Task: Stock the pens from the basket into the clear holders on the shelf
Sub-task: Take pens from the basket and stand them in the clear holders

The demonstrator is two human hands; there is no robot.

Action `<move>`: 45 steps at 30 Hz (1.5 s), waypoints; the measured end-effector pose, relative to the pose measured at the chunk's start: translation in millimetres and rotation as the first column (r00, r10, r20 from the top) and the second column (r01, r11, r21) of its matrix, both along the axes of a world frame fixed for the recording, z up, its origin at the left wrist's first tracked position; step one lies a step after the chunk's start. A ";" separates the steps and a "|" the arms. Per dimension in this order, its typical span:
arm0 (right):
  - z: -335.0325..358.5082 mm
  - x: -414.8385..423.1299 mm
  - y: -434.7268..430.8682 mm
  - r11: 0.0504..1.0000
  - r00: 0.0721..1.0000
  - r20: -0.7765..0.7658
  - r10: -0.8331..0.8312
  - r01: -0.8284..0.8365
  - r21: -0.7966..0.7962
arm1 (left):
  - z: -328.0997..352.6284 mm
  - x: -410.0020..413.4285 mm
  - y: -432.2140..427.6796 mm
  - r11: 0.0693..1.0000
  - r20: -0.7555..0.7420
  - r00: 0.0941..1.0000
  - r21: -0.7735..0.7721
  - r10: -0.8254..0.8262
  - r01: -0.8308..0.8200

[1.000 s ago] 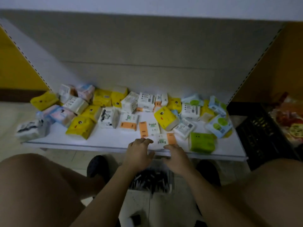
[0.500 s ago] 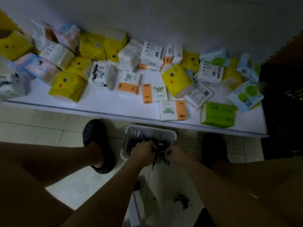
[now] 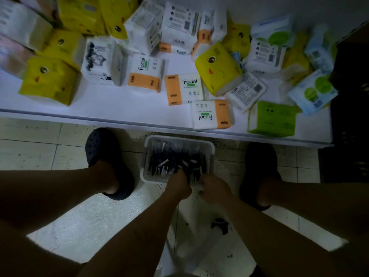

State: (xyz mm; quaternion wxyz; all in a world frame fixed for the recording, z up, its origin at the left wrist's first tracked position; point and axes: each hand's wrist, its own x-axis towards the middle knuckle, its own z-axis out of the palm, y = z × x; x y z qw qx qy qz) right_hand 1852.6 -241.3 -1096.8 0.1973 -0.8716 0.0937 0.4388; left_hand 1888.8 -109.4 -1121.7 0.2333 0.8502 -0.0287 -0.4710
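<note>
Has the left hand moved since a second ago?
Yes. The left hand was at the shelf front edge beside the upside-down Facial pack; now it is below that edge, among the pens in the basket on the floor.

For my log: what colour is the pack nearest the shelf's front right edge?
The pack is green; head view.

Low white flat shelf board spanning the upper field, carrying scattered yellow, white, orange, green and blue soft tissue packs; pale plain wall panel behind. Below, cream speckled floor tiles with dark grout lines. 1 black slotted plastic crate at right. Room dim; 1 bright light patch on the floor.
</note>
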 end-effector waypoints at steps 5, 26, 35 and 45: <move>-4.6 -11.5 1.8 0.999 0.994 0.107 0.030 -0.027 -0.030 | 0.6 -1.4 1.8 0.966 -0.151 0.957 -0.032 0.247 -0.255; 44.2 18.4 -6.1 0.948 0.938 0.191 -0.288 0.308 -0.082 | 53.1 12.4 9.2 0.745 -0.278 0.716 -0.002 0.640 -0.667; 101.2 6.2 -2.6 0.841 0.716 0.504 -0.482 0.540 0.036 | 104.9 -4.1 0.0 0.826 -0.089 0.836 -0.131 0.541 -0.548; 149.8 3.1 -14.8 0.171 0.227 -0.014 -0.974 0.771 0.614 | 165.7 6.6 -4.1 0.587 0.049 0.694 -0.579 0.718 -0.566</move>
